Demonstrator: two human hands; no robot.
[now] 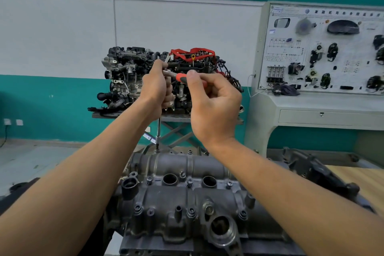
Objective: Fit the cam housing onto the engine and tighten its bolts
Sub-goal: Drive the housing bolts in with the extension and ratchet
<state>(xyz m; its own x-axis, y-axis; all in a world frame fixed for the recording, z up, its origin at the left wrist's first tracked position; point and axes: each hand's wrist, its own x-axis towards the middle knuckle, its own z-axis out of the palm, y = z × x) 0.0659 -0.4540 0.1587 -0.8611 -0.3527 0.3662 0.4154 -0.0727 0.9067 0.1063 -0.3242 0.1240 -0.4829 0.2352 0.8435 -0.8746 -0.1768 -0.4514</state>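
Note:
The grey cam housing (176,191) lies on the engine in front of me, with several bolts (190,183) standing in its holes. A ratchet wrench with a red handle (180,77) is held high above it. Its long steel extension (158,131) runs straight down to a bolt at the housing's far edge. My left hand (156,87) is closed around the ratchet head and the top of the extension. My right hand (212,102) grips the red handle, thumb on top.
A complete engine (133,72) with red wiring sits on a scissor stand by the far wall. A training panel (324,48) with car parts stands at the right. A wooden bench top (361,181) and a dark engine part (311,168) lie to the right.

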